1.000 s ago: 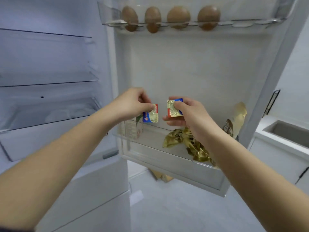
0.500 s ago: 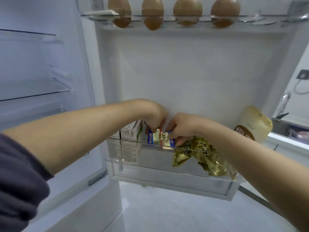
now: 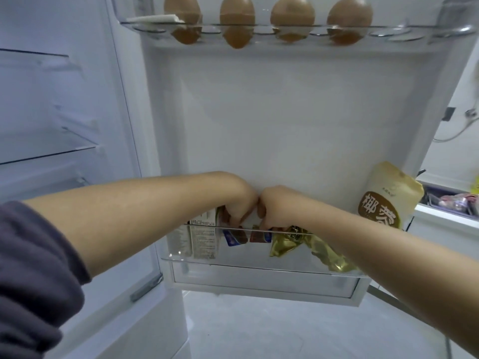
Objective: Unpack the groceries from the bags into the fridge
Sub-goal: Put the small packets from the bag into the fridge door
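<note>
Nearest to you, a dark sleeve [image 3: 33, 275] covers your left upper arm, and both bare forearms reach forward into the open fridge door. Your left hand [image 3: 239, 203] and right hand [image 3: 276, 207] meet knuckle to knuckle above the middle of the clear door bin [image 3: 259, 266]. The fingers of each hand curl down over the bin's front rim. The left hand pinches the top of a small blue packet [image 3: 234, 239]. The right hand pinches a red-and-blue packet [image 3: 260, 237] just beside it. Both packets sit low, behind the clear front wall.

To finish well, lower each packet until it rests on the bin floor, stand the two side by side, then let go and lift your fingers straight up so nothing tips.

A white carton [image 3: 203, 238] stands at the bin's left end, close to your left hand. Gold foil wrappers [image 3: 287, 246] slump toward the right end, touching your right wrist, so avoid dragging them. A cream pouch [image 3: 386, 200] leans in the far right corner.

Farther up the door, four brown eggs [image 3: 237, 24] sit in the top rack. Glass shelves [image 3: 49, 152] show in the fridge cavity on the left.
</note>
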`<state>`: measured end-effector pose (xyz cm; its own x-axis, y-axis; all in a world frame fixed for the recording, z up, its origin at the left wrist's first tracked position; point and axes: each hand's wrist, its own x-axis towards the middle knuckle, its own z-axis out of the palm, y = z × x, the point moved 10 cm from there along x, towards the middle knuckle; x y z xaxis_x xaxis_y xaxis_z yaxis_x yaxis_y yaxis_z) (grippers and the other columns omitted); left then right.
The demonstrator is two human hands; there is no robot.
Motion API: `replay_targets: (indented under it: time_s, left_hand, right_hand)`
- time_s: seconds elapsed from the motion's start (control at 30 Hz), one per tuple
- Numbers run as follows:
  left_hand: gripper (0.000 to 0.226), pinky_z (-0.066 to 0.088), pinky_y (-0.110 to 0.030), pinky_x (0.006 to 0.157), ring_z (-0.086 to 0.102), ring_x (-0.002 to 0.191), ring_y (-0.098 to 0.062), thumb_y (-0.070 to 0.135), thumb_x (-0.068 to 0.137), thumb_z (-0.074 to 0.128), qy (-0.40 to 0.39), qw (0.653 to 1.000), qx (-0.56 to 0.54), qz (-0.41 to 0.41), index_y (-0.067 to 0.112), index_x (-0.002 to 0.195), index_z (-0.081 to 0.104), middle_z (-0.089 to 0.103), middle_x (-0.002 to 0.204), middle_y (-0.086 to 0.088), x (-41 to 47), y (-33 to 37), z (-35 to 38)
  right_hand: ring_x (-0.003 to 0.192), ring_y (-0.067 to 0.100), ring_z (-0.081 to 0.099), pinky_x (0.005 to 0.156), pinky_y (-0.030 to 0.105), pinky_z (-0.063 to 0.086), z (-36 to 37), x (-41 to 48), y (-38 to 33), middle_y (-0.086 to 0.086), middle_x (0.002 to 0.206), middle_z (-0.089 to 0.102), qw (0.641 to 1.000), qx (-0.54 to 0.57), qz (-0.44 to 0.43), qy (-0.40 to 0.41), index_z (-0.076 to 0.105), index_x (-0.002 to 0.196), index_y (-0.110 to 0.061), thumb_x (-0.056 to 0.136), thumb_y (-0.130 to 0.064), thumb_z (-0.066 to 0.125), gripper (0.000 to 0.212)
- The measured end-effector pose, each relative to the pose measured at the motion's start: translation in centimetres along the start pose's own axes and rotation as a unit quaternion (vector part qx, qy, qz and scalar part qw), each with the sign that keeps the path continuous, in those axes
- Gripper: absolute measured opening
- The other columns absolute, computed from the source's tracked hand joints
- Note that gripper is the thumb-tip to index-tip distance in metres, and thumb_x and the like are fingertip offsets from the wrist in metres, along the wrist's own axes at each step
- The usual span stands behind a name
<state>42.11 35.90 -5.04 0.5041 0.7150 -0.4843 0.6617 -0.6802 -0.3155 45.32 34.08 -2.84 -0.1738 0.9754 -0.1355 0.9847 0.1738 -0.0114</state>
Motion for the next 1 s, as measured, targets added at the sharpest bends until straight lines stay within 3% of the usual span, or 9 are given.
replay_targets:
  time_s: [0.03,0.13,0.27,0.37,0.47,0.63,0.8,1.0]
  left_hand:
    - [0.024,0.039,-0.024,0.065,0.052,0.082,-0.018,0.037,0.086,0.07,0.005,1.0,-0.005,-0.003,0.014,0.089,0.062,0.059,0.092,0.0,-0.2,-0.1,-0.1]
    - [0.039,0.042,-0.025,0.06,0.054,0.077,-0.019,0.051,0.079,0.071,0.014,0.999,-0.024,-0.017,0.019,0.071,0.052,0.058,0.077,0.003,-0.9,-0.3,-0.2]
    - [0.036,0.044,-0.025,0.071,0.054,0.076,-0.017,0.049,0.073,0.078,0.023,0.999,-0.039,-0.008,0.029,0.071,0.048,0.051,0.068,0.013,-1.1,0.2,0.0]
    - [0.036,0.039,-0.024,0.058,0.055,0.078,-0.016,0.042,0.075,0.079,0.02,0.999,-0.03,0.003,0.032,0.066,0.046,0.051,0.067,0.016,-0.8,0.5,0.3]
    - [0.025,0.039,-0.019,0.051,0.059,0.075,-0.013,0.035,0.077,0.078,0.015,0.999,-0.039,0.01,0.032,0.07,0.055,0.055,0.066,0.017,-0.6,0.5,0.6]
    - [0.026,0.037,-0.02,0.051,0.058,0.068,-0.01,0.037,0.077,0.078,0.033,0.999,-0.013,0.012,0.032,0.068,0.054,0.055,0.064,0.018,-0.8,0.4,0.3]
    - [0.022,0.035,-0.02,0.049,0.057,0.065,-0.007,0.039,0.074,0.079,0.04,0.999,-0.001,-0.002,0.035,0.072,0.058,0.064,0.074,0.017,-1.0,0.1,0.2]
    - [0.02,0.035,-0.02,0.049,0.05,0.058,-0.003,0.047,0.073,0.078,0.068,0.997,0.014,-0.027,0.035,0.078,0.063,0.052,0.06,0.021,-1.2,-0.2,-0.5]
  right_hand:
    - [0.094,0.025,0.065,0.079,0.032,0.054,0.0,-0.1,-0.3,0.008,0.109,0.069,1.0,-0.021,-0.013,0.003,0.068,0.113,-0.01,0.084,-0.026,0.07,0.032]
    - [0.1,0.026,0.063,0.083,0.033,0.054,0.2,-0.2,-0.8,0.006,0.111,0.068,0.998,-0.046,-0.039,-0.013,0.067,0.115,-0.012,0.08,-0.034,0.075,0.043]
    - [0.107,0.023,0.058,0.085,0.03,0.051,0.9,-0.4,-0.8,0.001,0.118,0.064,0.993,-0.07,-0.066,-0.066,0.059,0.128,-0.019,0.072,-0.038,0.082,0.064]
    - [0.108,0.022,0.056,0.082,0.027,0.046,1.1,-0.7,-0.6,-0.001,0.121,0.061,0.99,-0.087,-0.08,-0.08,0.055,0.132,-0.021,0.071,-0.038,0.084,0.07]
    - [0.101,0.021,0.058,0.084,0.03,0.051,1.3,-0.7,-0.5,-0.001,0.115,0.064,0.992,-0.067,-0.084,-0.066,0.059,0.125,-0.021,0.07,-0.04,0.084,0.064]
    - [0.084,0.019,0.062,0.071,0.03,0.053,1.3,-0.6,-0.7,-0.001,0.092,0.068,0.996,-0.039,-0.083,-0.016,0.07,0.103,-0.022,0.072,-0.05,0.078,0.043]
    - [0.085,0.019,0.062,0.071,0.03,0.052,1.0,-0.3,-0.9,-0.003,0.095,0.067,0.995,-0.035,-0.088,-0.012,0.07,0.107,-0.024,0.074,-0.044,0.079,0.039]
    - [0.088,0.018,0.064,0.078,0.033,0.056,0.9,0.1,-0.8,-0.004,0.094,0.069,0.996,-0.009,-0.087,-0.005,0.076,0.1,-0.03,0.071,-0.039,0.082,0.031]
